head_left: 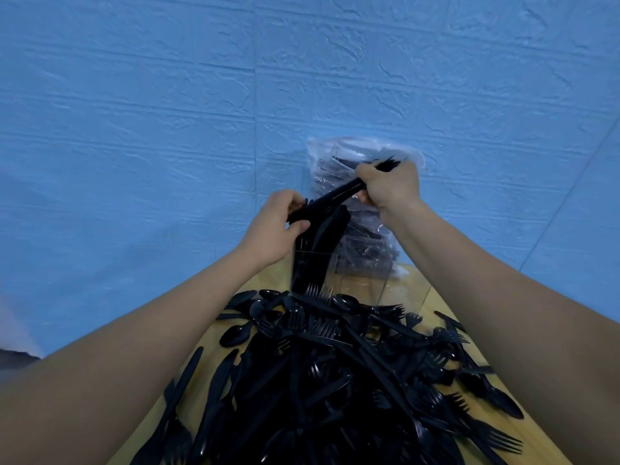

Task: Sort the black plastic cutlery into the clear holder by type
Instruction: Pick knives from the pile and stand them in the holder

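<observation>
From the head camera, both hands are raised over the far end of the wooden table (pixel 419 290), holding one bundle of forks (pixel 339 194) between them. The left hand (pixel 278 226) curls round the handle end; the right hand (pixel 391 186) grips the other end, where tines stick out past its fingers. Just below the bundle stands the clear holder (pixel 355 280), with a stack of black pieces, knives by their look, upright in its left compartment; the compartments to the right look unfilled, though the clear walls make this hard to read. Behind it, against the blue wall (pixel 167 112), leans a plastic bag (pixel 365 209) of more cutlery. Near the camera lies a big mixed pile of cutlery (pixel 335 380): forks, spoons and knives.

The step in hand seems to be squaring up the forks. Next they likely need tipping upright and lowering into a free compartment, apart from the knives
</observation>
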The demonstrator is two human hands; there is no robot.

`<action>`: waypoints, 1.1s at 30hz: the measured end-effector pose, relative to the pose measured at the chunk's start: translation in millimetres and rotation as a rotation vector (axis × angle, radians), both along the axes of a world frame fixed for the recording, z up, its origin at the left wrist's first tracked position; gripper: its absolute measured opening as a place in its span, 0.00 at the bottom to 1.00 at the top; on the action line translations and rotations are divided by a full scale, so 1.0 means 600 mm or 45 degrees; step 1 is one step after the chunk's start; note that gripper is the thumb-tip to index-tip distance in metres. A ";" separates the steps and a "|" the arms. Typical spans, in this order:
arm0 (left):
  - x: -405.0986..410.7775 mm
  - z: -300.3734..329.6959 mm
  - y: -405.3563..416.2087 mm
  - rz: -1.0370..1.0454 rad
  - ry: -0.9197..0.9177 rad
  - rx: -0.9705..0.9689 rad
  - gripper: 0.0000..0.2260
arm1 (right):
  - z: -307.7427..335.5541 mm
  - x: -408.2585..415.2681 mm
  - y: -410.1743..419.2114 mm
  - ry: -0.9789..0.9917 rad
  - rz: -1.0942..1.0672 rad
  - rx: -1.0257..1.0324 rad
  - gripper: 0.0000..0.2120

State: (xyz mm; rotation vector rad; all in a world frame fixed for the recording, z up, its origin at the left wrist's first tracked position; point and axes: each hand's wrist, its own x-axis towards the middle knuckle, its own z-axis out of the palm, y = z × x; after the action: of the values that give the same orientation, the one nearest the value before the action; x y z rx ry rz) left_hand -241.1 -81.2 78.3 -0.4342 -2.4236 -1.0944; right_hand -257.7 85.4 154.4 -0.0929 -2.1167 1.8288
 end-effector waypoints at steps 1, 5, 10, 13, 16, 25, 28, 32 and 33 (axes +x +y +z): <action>-0.004 -0.012 -0.006 0.062 -0.007 0.046 0.14 | -0.001 -0.006 0.003 0.003 -0.030 0.010 0.14; -0.007 -0.073 -0.016 0.116 -0.060 -0.041 0.12 | -0.016 -0.022 0.006 0.017 -0.131 0.189 0.15; -0.008 -0.086 -0.012 0.045 0.036 -0.162 0.02 | -0.035 -0.032 -0.016 0.169 -0.144 0.477 0.10; -0.010 -0.084 -0.017 0.071 0.057 -0.142 0.03 | -0.052 -0.033 -0.038 0.273 -0.079 0.647 0.08; -0.010 -0.085 -0.018 0.070 0.068 -0.130 0.03 | -0.065 -0.031 -0.053 0.245 -0.113 0.808 0.07; -0.001 -0.079 -0.013 0.131 0.039 -0.166 0.04 | -0.068 -0.035 -0.061 0.109 -0.088 0.929 0.15; 0.000 -0.076 -0.010 0.160 0.020 -0.201 0.05 | -0.073 -0.034 -0.052 0.212 -0.086 0.932 0.12; 0.003 -0.074 -0.008 0.190 0.030 -0.258 0.06 | -0.094 -0.028 -0.055 0.337 -0.078 1.140 0.10; 0.005 -0.074 -0.008 0.193 0.030 -0.272 0.06 | -0.100 -0.026 -0.057 0.361 -0.064 1.205 0.11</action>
State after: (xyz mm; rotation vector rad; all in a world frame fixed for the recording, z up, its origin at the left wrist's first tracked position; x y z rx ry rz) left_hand -238.1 -85.8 34.1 -0.3216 -2.5161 -0.7670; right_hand -273.4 50.9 94.7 0.3162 -2.4761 0.6124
